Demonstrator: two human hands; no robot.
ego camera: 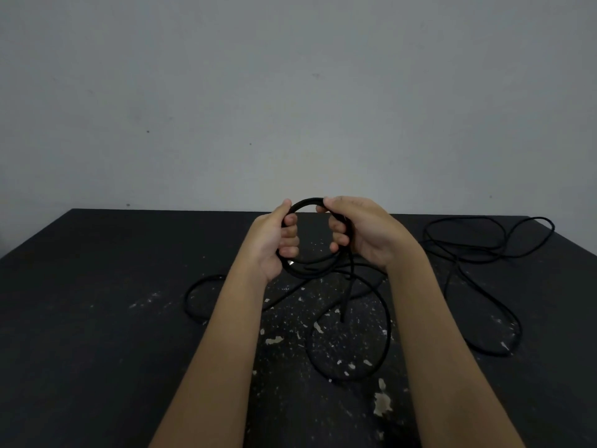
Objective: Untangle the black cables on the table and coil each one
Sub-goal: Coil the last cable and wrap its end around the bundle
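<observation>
A small round coil of black cable [307,202] is raised above the middle of the black table [97,286]. My left hand [274,244] grips its left side with fingers curled through the ring. My right hand [361,234] grips its right side the same way. From the coil a loose tail [347,295] hangs down and runs into a wide loop [386,315] lying on the table between my forearms. A second black cable [491,250] lies in loose, overlapping loops at the right of the table.
The table top is black with scattered pale chips in the paint. A plain grey wall [290,92] stands right behind its far edge. A curve of cable [193,287] lies left of my left forearm.
</observation>
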